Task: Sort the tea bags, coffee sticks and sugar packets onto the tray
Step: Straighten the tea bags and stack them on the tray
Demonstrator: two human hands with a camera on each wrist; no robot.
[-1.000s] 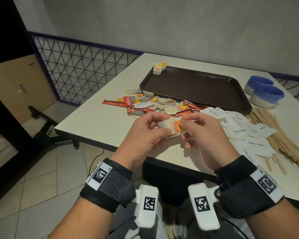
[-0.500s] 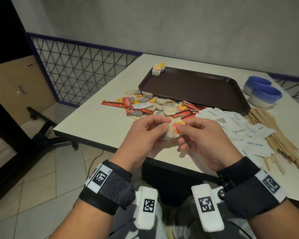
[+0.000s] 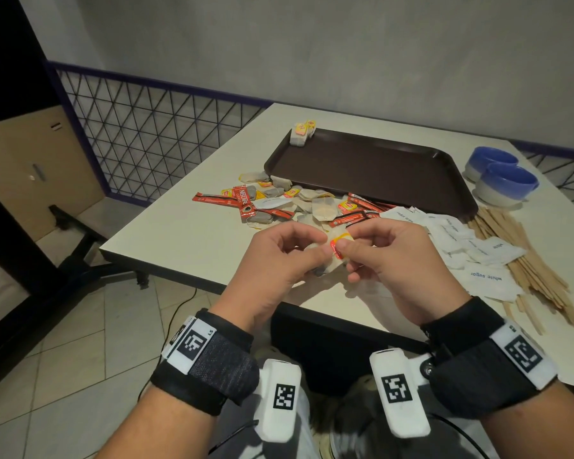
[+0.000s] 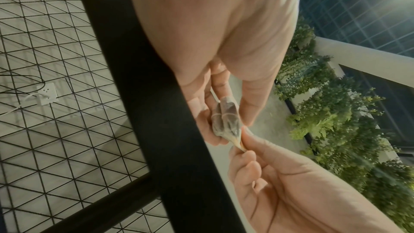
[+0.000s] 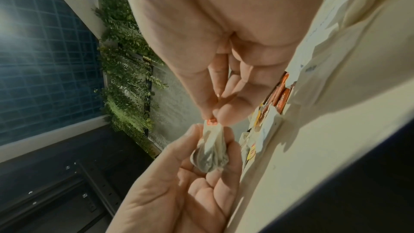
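Holding one tea bag (image 3: 332,260) between them, both hands sit above the near edge of the table (image 3: 193,240). The left hand (image 3: 279,260) has its fingers curled round the pouch, thumb and forefinger closed on its upper part; the left wrist view shows the folded pouch (image 4: 227,118) lying against those fingers. The right hand (image 3: 391,260) pinches the red and yellow paper tag (image 5: 211,122) at the top of the bag between thumb and forefinger, tips pressed together, with the remaining fingers loosely curled beneath.

Beyond the hands lies a mixed heap on the table: loose tea bags (image 3: 323,207) and red coffee sticks (image 3: 246,202) in front of the tray's near rim, some touching it. White sugar packets (image 3: 484,276) spread to the right of the heap, overlapping a bundle of wooden stirrers (image 3: 524,260). The brown tray (image 3: 378,167) sits further back, its floor bare apart from a small cluster of tea bags (image 3: 300,134) at its far left corner. Two blue and white bowls (image 3: 504,180) stand just right of the tray. A wire mesh fence (image 3: 146,134) runs behind the table on the left.
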